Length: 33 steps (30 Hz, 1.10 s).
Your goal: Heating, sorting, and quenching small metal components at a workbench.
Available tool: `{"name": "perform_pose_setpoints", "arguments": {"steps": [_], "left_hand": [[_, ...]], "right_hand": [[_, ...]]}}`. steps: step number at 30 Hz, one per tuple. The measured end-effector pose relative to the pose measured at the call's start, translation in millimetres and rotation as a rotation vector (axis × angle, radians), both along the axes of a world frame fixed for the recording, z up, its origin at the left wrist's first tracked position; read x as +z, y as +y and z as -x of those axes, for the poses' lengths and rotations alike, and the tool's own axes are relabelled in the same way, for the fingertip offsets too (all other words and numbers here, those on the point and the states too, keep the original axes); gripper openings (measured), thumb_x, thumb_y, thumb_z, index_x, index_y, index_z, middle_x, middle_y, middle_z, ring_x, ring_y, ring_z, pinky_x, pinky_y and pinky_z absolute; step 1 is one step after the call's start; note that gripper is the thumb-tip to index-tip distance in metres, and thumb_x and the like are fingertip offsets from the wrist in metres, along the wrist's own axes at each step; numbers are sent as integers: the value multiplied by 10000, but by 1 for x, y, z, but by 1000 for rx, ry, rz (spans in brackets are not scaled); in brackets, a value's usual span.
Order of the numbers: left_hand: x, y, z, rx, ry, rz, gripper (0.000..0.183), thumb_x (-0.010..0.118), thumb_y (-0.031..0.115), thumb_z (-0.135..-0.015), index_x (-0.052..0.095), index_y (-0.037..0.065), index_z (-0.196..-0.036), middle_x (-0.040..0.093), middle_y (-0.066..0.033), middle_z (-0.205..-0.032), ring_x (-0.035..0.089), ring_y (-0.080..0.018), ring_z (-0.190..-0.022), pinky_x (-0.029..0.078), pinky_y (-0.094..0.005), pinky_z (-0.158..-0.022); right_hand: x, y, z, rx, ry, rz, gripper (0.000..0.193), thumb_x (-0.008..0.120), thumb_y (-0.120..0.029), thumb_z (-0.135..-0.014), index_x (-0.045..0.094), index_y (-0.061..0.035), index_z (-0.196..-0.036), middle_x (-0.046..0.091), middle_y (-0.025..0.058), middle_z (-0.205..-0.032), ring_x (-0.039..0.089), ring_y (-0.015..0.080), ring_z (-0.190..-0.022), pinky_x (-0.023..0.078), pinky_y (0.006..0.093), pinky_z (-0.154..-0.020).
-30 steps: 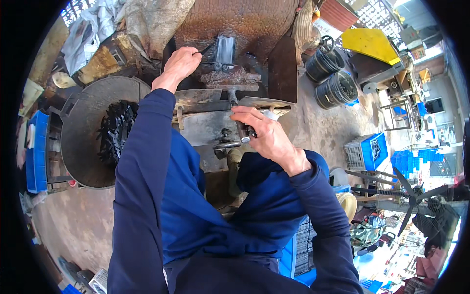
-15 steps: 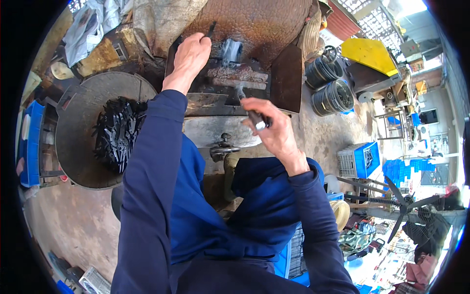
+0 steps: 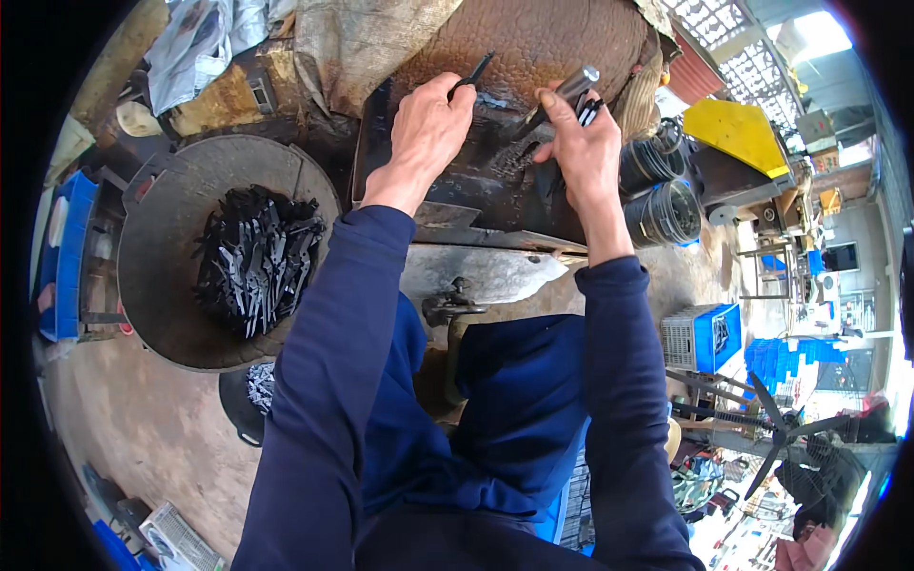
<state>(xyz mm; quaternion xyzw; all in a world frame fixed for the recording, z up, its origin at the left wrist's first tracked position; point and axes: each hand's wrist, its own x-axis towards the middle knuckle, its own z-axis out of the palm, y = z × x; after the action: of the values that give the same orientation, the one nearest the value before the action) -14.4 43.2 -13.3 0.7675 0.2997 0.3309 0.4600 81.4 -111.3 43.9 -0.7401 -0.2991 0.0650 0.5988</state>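
My left hand [image 3: 428, 138] is closed around a thin dark blade-like metal strip [image 3: 473, 76], whose pointed end sticks up to the right. My right hand [image 3: 588, 147] grips a tool with a shiny cylindrical end [image 3: 578, 83] and a dark shaft that points down to the left. A few dark strips [image 3: 587, 112] also show between its fingers. Both hands are over a wet, dark metal trough [image 3: 466, 186]. Between them lies a wet, rough surface [image 3: 514, 157], partly hidden by the right hand. Behind stands a brown, crusted sheet [image 3: 533, 38].
A wide round pan [image 3: 157, 305] at the left holds many dark metal strips [image 3: 262, 257]. Below it, a small black pan [image 3: 233, 404] contains silvery pieces. Dark buckets [image 3: 666, 214] stand to the right, near a yellow panel [image 3: 733, 128], a blue-and-grey crate [image 3: 705, 338] and a fan [image 3: 783, 433].
My right hand has risen up and rightward with the tool, away from the bar in the trough. My left hand has shifted right, still holding a strip. The view has swung slightly left.
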Motion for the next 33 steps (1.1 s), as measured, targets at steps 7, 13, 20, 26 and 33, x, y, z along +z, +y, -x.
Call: {"name": "perform_pose_setpoints", "arguments": {"steps": [7,13,20,26,33], "left_hand": [[5,-3,-2,-42,76,63,371,549,372,-942,731,77,-1075,723,-248,-993,671,-467,-985,523,-515,-863],[1,-8,-14,-30,19,-33,338,560,320,-920,727,38,-1004,711,-242,-935,674,-442,-917,529,-491,-825],[-7,-7,-16,-19,25,-62,325,590,298,-882,721,12,-965,697,-266,-864,673,-465,-848,531,-511,-799],[-12,-9,-16,-31,-19,-75,281,601,257,-870,724,19,-955,694,-260,-820,676,-463,-833,532,-520,-785],[-8,-11,-9,-34,6,-95,303,599,271,-914,719,41,-1072,704,-243,-816,685,-449,-831,537,-519,-787]], "right_hand": [[-7,42,-47,-24,-70,-14,312,719,-231,-967,678,32,-1129,760,58,-948,540,95,-484,481,266,-444],[-18,68,-77,5,-82,-107,309,730,-275,-931,705,9,-1050,660,53,-712,601,121,-473,472,276,-461],[-21,72,-88,-41,-114,-28,305,723,-311,-940,742,-15,-1008,770,39,-893,596,123,-479,474,277,-511],[-24,71,-87,23,-35,-37,319,697,-340,-990,752,-28,-1024,428,-49,-546,453,69,-473,459,242,-501],[-27,72,-90,38,-68,-51,336,702,-350,-985,748,-21,-1040,431,-48,-541,439,60,-475,447,236,-498]]}}
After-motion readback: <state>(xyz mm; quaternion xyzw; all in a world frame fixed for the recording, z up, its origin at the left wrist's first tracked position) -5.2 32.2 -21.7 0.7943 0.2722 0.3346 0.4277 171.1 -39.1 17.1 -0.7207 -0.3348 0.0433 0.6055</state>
